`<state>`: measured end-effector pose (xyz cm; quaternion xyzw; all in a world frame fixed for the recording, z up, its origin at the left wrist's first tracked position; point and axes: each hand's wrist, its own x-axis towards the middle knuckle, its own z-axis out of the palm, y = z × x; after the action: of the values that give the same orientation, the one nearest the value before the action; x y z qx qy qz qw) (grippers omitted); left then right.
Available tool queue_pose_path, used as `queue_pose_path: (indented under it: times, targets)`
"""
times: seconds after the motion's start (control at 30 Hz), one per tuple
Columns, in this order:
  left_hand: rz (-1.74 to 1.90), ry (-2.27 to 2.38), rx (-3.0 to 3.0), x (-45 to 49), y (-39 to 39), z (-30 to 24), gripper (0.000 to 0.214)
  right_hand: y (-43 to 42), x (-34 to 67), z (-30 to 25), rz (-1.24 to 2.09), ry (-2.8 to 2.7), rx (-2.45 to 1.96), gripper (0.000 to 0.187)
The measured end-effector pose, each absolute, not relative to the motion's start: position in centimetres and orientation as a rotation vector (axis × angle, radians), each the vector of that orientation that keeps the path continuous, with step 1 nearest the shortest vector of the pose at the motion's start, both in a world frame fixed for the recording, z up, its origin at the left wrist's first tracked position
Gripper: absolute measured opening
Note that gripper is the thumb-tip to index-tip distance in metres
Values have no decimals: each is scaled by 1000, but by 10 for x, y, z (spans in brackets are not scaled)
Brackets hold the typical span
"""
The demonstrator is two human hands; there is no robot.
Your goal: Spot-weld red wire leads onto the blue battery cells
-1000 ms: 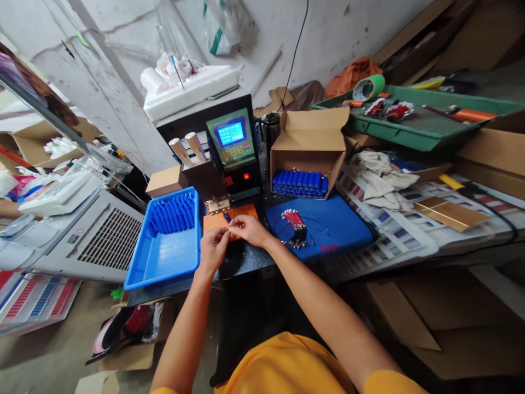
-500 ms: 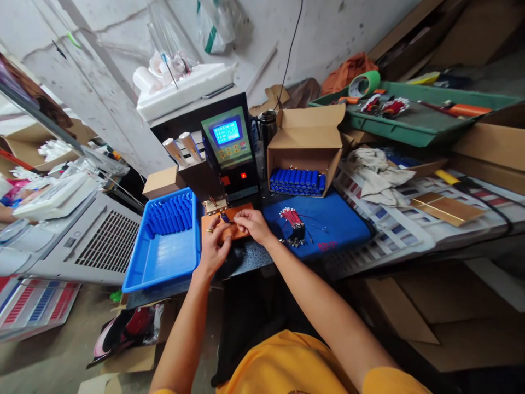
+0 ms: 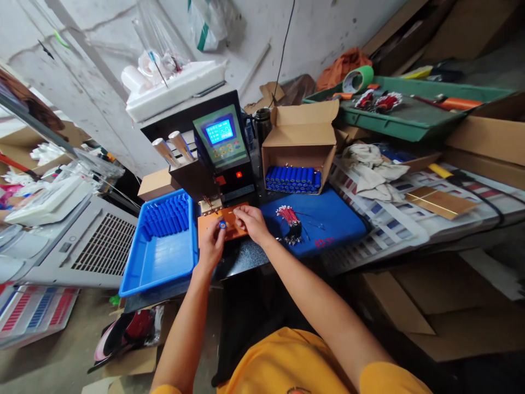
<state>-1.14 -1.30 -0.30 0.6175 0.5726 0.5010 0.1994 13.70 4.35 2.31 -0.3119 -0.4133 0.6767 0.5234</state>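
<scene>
My left hand point(image 3: 212, 244) is closed round a small blue battery cell point(image 3: 222, 224), held upright on the orange pad point(image 3: 207, 224) in front of the spot welder point(image 3: 217, 150). My right hand point(image 3: 251, 224) is pinched beside the cell, fingertips near a thin wire that I can barely make out. Both hands sit just below the welder's electrodes point(image 3: 209, 204). A bundle of red wires point(image 3: 289, 220) lies on the blue mat point(image 3: 328, 221) to the right of my right hand.
A blue tray point(image 3: 158, 262) with several blue cells stands at the left. An open cardboard box point(image 3: 301, 139) holds a row of blue cells behind the mat. A green tray point(image 3: 410, 123), a cloth point(image 3: 371, 167) and cardboard fill the right side.
My left hand has moved up onto the orange pad and now holds the cell upright. My right hand stays pinched beside it. The view has shifted slightly.
</scene>
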Motion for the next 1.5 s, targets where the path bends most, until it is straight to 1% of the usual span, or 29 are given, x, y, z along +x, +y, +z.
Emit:
queue_pose_path:
  times: [0.1, 0.17, 0.43, 0.77, 0.97, 1.23, 1.5]
  targets:
    - [1398, 1648, 1636, -13, -9, 4, 24, 44, 136, 23, 1619, -988, -756, 39]
    - [1381, 1647, 1621, -13, -5, 8, 22, 44, 135, 23, 1616, -996, -764, 38]
    - [1374, 1649, 1467, -8, 2, 10, 27, 46, 131, 17, 1502, -1123, -838, 34]
    - [1377, 1771, 1587, -6, 1, 0, 26, 50, 118, 24, 1371, -1241, -926, 28]
    - [1355, 1813, 1635, -5, 1, -3, 25, 54, 111, 20, 1297, -1356, -1042, 27]
    - [1361, 1864, 1661, -3, 0, -3, 22, 54, 105, 23, 1271, -1389, -1080, 18]
    - [1371, 1876, 1650, -3, 1, -4, 21, 52, 105, 30, 1231, -1421, -1159, 15]
